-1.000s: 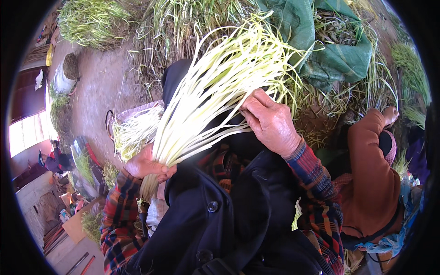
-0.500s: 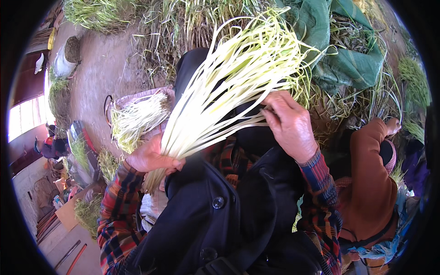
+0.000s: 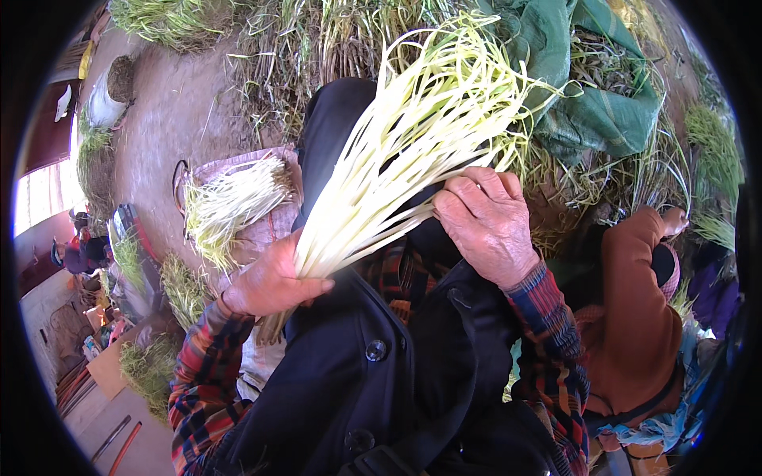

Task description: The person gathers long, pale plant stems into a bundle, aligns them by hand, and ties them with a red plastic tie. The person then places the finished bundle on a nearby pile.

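A large bunch of blanched chives (image 3: 373, 190), white at the stalks and yellow-green at the curling tips, slants across my lap from lower left to upper right. My left hand (image 3: 274, 278) is closed round its stalk end, the butts sticking out below the fist. On the bunch's right edge, my right hand (image 3: 486, 226) has its fingers curled together on a few outer stalks, about midway along. Its fingertips are partly hidden. A smaller pile of blanched chives (image 3: 238, 198) lies to the left of my knee on a pale sack (image 3: 278, 218).
Heaps of unsorted greens (image 3: 341, 47) cover the floor ahead. A green woven sack (image 3: 611, 119) stands at the far right with more stalks. Close on my right sits a person in a brown sleeve (image 3: 639, 317). Farther left are another person (image 3: 83, 252) and a white bucket-like container (image 3: 107, 103).
My right hand has moved slightly left and down against the bunch, its fingers curling in more. The outer stalks it held apart now lie closer to the rest.
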A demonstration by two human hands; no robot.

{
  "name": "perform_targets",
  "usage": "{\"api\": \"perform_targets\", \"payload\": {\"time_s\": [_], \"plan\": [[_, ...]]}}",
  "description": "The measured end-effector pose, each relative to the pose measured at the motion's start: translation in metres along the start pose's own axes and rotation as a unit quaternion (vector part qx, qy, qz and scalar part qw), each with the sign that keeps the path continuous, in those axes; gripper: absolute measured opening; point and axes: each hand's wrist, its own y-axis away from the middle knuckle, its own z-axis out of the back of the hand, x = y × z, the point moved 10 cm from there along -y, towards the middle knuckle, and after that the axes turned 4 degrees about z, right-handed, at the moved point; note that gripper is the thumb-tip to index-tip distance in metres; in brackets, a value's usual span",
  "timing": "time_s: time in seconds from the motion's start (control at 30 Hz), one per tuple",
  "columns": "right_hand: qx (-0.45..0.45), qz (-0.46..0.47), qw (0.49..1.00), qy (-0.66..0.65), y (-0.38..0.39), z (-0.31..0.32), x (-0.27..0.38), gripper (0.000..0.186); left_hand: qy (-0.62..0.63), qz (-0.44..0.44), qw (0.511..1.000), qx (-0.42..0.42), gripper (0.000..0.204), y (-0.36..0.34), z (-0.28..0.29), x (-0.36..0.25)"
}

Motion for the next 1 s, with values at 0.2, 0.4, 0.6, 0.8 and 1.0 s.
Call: {"api": "perform_targets", "payload": {"time_s": [0.2, 0.4, 0.6, 0.8, 1.0], "plan": [[0.033, -0.076, 0.994, -0.071, 0.002, -0.009, -0.022, 0.013, -0.033, 0.018, 0.999, -0.019, 0.062, 0.001, -0.002, 0.001], [0.099, -0.076, 0.985, -0.122, 0.000, -0.019, -0.024, 0.008, -0.186, -0.059, 0.977, -0.082, 0.060, 0.004, -0.001, -0.012], [0.144, -0.100, 0.973, -0.152, -0.001, -0.019, -0.028, 0.014, -0.281, -0.127, 0.943, -0.123, 0.044, 0.008, -0.014, -0.021], [0.130, -0.095, 0.985, -0.056, -0.003, -0.008, -0.018, 0.012, -0.340, -0.030, 0.930, -0.139, 0.038, 0.007, -0.020, -0.009], [0.059, -0.115, 0.990, 0.050, 0.007, -0.011, -0.002, 0.023, -0.294, -0.067, 0.944, -0.135, 0.037, 0.005, -0.031, -0.016]]}}
